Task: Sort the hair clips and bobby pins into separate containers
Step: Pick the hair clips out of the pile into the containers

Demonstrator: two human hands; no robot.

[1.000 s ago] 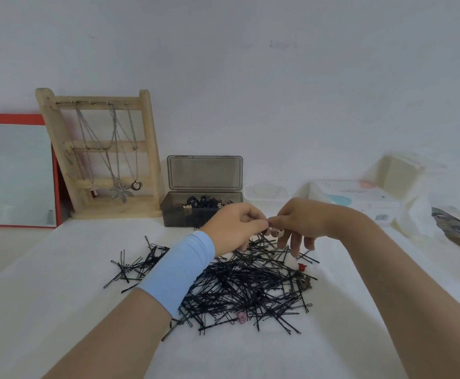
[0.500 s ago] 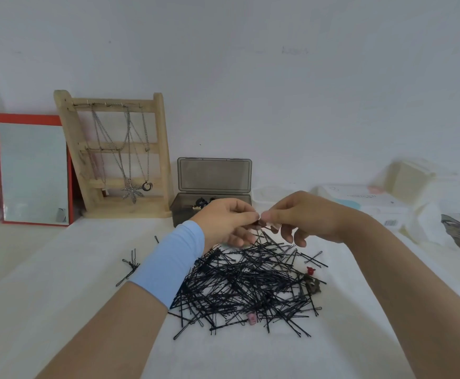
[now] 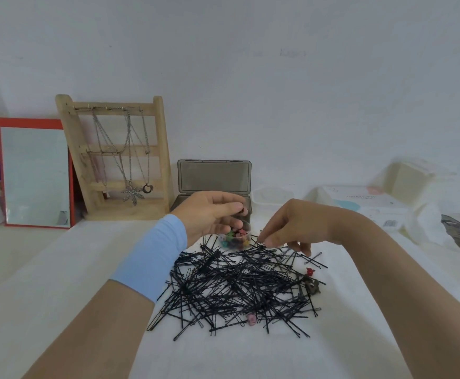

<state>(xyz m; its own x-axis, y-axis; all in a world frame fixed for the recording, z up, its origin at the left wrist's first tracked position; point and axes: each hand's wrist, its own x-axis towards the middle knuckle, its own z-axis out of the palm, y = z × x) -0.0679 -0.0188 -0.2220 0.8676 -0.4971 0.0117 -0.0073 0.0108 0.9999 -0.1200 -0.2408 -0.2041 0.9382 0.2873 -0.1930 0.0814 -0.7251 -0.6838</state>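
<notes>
A heap of black bobby pins (image 3: 237,285) lies on the white table. At its edges sit a red mini clip (image 3: 309,272), a brown clip (image 3: 314,287) and a pink clip (image 3: 251,319). Behind the heap stands a small clear cup (image 3: 237,239) holding several colourful clips. My left hand (image 3: 209,214) hovers just above that cup, thumb and forefinger pinched on a small dark hair clip (image 3: 241,212). My right hand (image 3: 291,228) reaches down at the heap's far edge, its fingertips pinched on a thin bobby pin (image 3: 261,236).
An open grey box (image 3: 214,176) with dark items stands behind my left hand. Left of it are a wooden necklace stand (image 3: 114,160) and a red-framed mirror (image 3: 34,173). White boxes and tissue (image 3: 365,201) sit at the right, with a clear tray (image 3: 272,194) nearby.
My hands, pinched together on one item before, have parted. The left one moved over the clear cup, the right one dropped to the heap. The camera view shifted too.
</notes>
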